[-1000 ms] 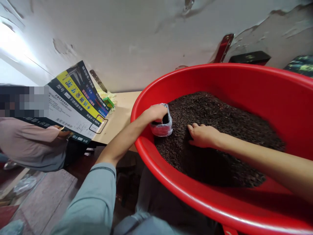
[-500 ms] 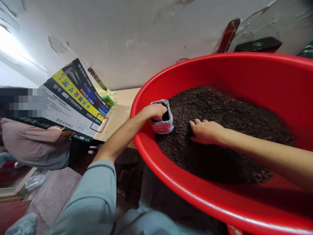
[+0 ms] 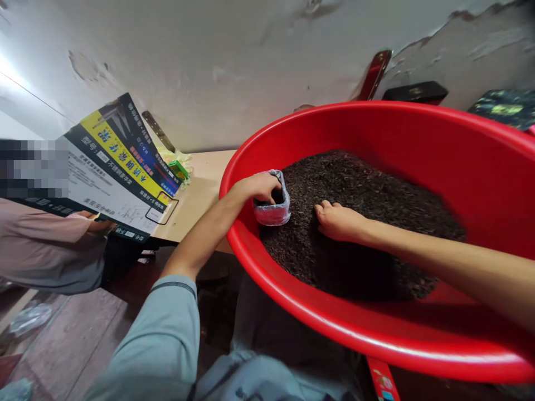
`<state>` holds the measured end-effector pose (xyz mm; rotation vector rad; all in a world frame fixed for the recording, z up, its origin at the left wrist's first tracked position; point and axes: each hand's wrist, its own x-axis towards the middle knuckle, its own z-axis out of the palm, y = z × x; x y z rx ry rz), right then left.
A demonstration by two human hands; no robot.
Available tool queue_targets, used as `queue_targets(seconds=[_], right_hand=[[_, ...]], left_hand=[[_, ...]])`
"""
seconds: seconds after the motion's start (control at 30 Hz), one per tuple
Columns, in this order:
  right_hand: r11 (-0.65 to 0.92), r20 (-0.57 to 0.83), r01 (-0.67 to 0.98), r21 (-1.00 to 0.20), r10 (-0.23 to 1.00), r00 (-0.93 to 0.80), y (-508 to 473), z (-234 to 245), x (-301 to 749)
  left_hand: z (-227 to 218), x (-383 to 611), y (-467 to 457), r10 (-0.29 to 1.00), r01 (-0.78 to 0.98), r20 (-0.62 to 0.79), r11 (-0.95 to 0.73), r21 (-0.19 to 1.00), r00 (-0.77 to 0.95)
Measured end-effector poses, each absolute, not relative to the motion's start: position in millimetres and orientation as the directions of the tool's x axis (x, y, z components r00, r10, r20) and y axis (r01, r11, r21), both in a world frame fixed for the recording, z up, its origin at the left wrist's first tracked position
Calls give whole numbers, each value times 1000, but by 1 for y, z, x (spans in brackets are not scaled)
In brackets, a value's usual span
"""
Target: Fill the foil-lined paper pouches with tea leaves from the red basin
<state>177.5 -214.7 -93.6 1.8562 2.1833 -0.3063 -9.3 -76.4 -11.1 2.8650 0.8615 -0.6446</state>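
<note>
At the centre of the frame, a small plastic-lined container (image 3: 273, 216) sits inside a wide red tub (image 3: 330, 328), near its left wall. Dark, dry, shredded leaf-like material (image 3: 368, 186) fills the tub's floor and seems to prop the container upright, mouth up.

The person's two bare hands are apart. The left hand (image 3: 264, 186) reaches over the tub's rim and dips its fingers into the container's mouth, a placement that probably steadies it and keeps the plastic lining spread. The right hand (image 3: 340, 221), just right of centre, rests low on the dark material with fingers curled, likely bent to rake or gather. Its palm faces down, so I cannot tell whether it holds any. The left fingertips sink into shadow; whether they pinch or press is equally unclear.

The frame's right edge cuts off the right forearm. Deep shadow below that arm hides part of the material. At the left of the frame, a printed cardboard sheet (image 3: 104, 178) covers part of another person in a pink top (image 3: 42, 245), whose head is pixelated.
</note>
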Motion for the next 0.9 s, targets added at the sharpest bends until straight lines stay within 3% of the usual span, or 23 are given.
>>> queue_targets(seconds=[0.13, 0.23, 0.27, 0.33, 0.4, 0.43, 0.5, 0.57, 0.63, 0.9], right_hand=[[109, -305, 994, -8, 946, -107, -203, -87, 188], [77, -217, 995, -61, 972, -88, -192, -72, 198], [49, -161, 989, -141, 984, -72, -188, -67, 200], [-26, -30, 906, -422, 999, 14, -178, -56, 198], [-49, 50, 659, -750, 990, 131, -167, -50, 185], [-27, 71, 510, -860, 982, 172, -160, -49, 175], [48, 108, 244, -969, 966, 235, -146, -49, 150], [115, 139, 101, -988, 949, 283, -133, -50, 124], [149, 163, 70, -986, 936, 311, -123, -50, 102], [42, 81, 237, -971, 984, 158, -125, -29, 109]], left_hand=[[-3, -23, -68, 519, 551, -207, -820, 155, 829], [-4, -29, -62, 622, 600, -51, -727, 333, 782], [-5, -30, -60, 676, 624, -17, -671, 401, 737], [-9, -31, -54, 774, 649, 24, -547, 529, 633], [-12, -32, -49, 829, 635, 68, -476, 608, 556], [-14, -33, -46, 844, 628, 93, -462, 627, 528], [-17, -34, -41, 866, 620, 116, -435, 653, 486], [-20, -36, -37, 888, 620, 93, -385, 683, 450], [-22, -37, -33, 904, 615, 64, -337, 713, 422], [-19, -36, -39, 899, 636, 24, -328, 699, 438]])
